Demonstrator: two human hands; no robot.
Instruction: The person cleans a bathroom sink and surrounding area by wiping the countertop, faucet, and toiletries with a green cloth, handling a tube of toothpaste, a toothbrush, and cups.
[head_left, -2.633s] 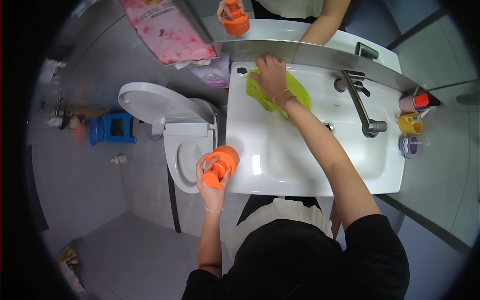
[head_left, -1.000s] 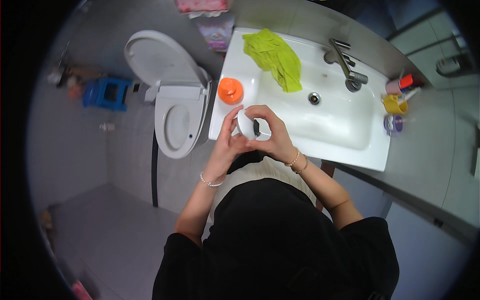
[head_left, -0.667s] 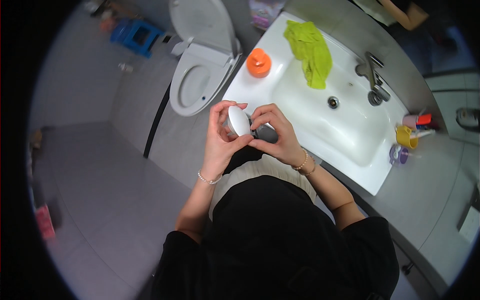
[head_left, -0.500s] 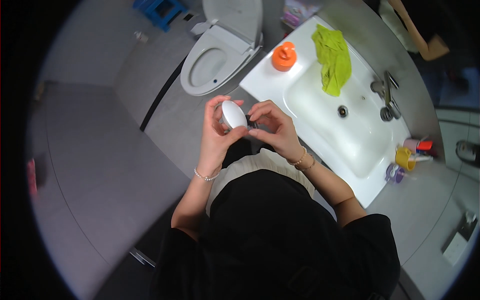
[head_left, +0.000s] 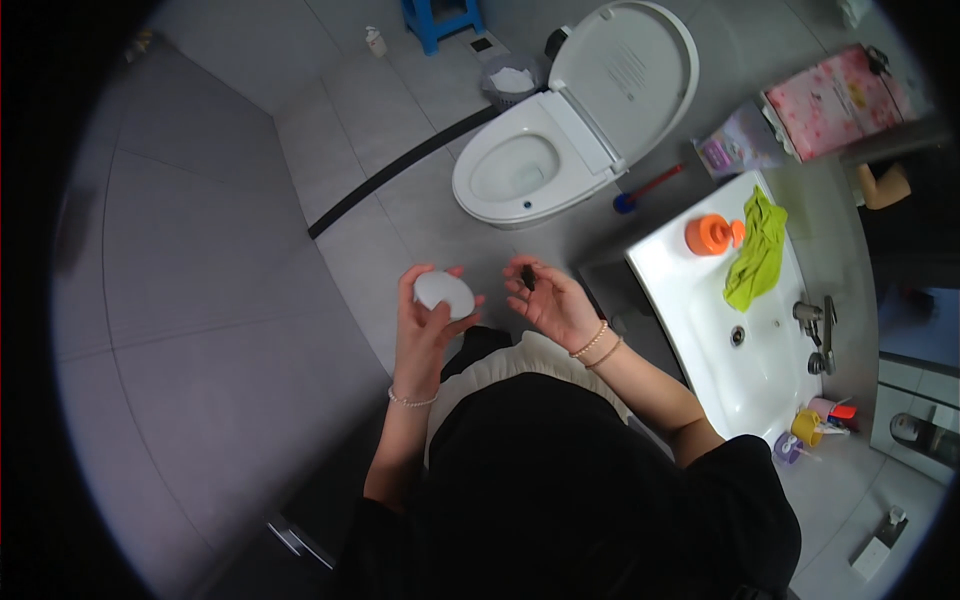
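A white, rounded, disc-like object [head_left: 444, 290] is held in my left hand [head_left: 426, 342], thumb across its face and fingers around its edge. What kind of object it is I cannot make out. To the right, apart from it, my right hand [head_left: 562, 308] is turned partly palm up with its fingers curled. A small dark piece [head_left: 528, 277] sits between those fingers, too small to name. Both hands are in the air in front of my body, above the grey floor.
A white sink [head_left: 650, 262] on the right bears an orange bottle [head_left: 708, 235] and a lime-green cloth [head_left: 757, 250]. Cups [head_left: 806, 427] stand near its tap [head_left: 822, 335]. Ahead are a toilet [head_left: 510, 170] with raised lid, a waste bin [head_left: 512, 82], a toilet brush [head_left: 648, 188] and a blue stool [head_left: 443, 22].
My hands have moved apart; the dark piece has come away from the white disc with my right hand. The view has shifted, showing more of the toilet and floor ahead.
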